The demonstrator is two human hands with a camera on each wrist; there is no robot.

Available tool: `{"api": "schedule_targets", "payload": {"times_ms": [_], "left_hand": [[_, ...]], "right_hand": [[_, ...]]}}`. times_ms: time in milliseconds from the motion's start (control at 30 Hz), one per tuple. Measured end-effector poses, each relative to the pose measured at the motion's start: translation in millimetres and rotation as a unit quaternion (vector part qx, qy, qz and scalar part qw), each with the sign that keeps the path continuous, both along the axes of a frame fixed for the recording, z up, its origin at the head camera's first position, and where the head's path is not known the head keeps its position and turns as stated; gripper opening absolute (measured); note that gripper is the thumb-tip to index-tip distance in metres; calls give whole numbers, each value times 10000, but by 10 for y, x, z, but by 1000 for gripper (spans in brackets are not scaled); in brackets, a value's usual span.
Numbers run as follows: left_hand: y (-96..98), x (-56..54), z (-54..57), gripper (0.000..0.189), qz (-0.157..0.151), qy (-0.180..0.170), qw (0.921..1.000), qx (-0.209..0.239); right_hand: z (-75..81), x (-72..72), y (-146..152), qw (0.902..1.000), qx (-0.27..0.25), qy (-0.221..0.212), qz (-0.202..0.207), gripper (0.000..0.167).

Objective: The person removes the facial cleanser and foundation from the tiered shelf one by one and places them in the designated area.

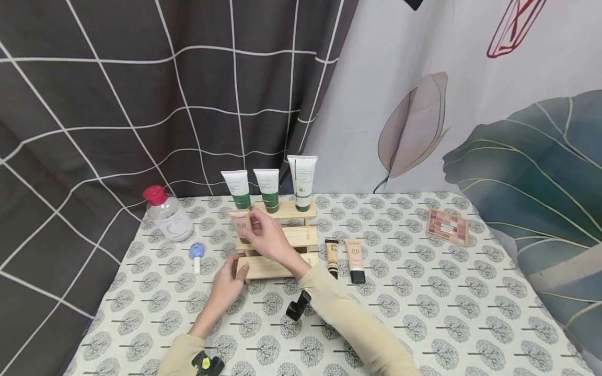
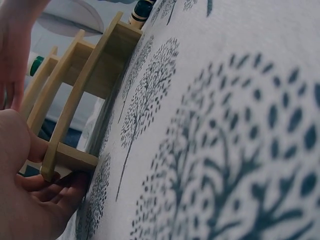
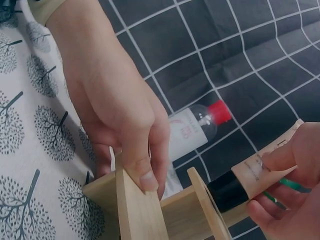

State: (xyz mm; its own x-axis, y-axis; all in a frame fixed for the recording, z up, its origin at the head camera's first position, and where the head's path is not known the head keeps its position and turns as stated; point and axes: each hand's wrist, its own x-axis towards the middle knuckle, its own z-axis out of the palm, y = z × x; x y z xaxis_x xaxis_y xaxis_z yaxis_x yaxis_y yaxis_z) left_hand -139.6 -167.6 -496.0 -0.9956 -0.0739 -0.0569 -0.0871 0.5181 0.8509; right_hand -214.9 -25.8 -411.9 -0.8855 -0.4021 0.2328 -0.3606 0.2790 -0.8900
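A three-step wooden rack [image 1: 268,266] stands on the table. My left hand [image 1: 227,287] grips the left end of its lowest step, thumb on top and fingers beneath in the right wrist view. My right hand [image 1: 269,234] pinches a beige BB cream tube [image 3: 257,172] upright, its black cap [image 3: 227,191] down at the left end of the middle step; whether the cap rests on the wood I cannot tell. On the top step stand three white-and-green tubes: one at left [image 1: 236,188], one in the middle [image 1: 267,189] and a taller one [image 1: 303,181] at right.
Right of the rack lie a small black-capped tube [image 1: 332,256] and another BB cream tube [image 1: 355,259]. A makeup palette [image 1: 448,227] lies farther right. To the left are a red-capped clear bottle [image 1: 171,216] and a small blue-and-white item [image 1: 197,256]. Curtains [image 1: 141,94] hang behind the table.
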Motion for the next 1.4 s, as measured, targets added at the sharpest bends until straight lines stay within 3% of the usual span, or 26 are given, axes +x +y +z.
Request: {"api": "schedule_targets", "payload": {"times_ms": [400,900,1400], "left_hand": [[-6,11,-15,48,-6,-25,10000,-33],[-9,3,-28,48,3,46,10000,-2],[-5,-8,-29,47,-18,136,9999,49]], "right_hand": [[38,72,184,9997,-127,225,-13,30],[96,162,551,9973,-453,397,-416,39],[107,221,981,9954,-639,60,-706,38]]}}
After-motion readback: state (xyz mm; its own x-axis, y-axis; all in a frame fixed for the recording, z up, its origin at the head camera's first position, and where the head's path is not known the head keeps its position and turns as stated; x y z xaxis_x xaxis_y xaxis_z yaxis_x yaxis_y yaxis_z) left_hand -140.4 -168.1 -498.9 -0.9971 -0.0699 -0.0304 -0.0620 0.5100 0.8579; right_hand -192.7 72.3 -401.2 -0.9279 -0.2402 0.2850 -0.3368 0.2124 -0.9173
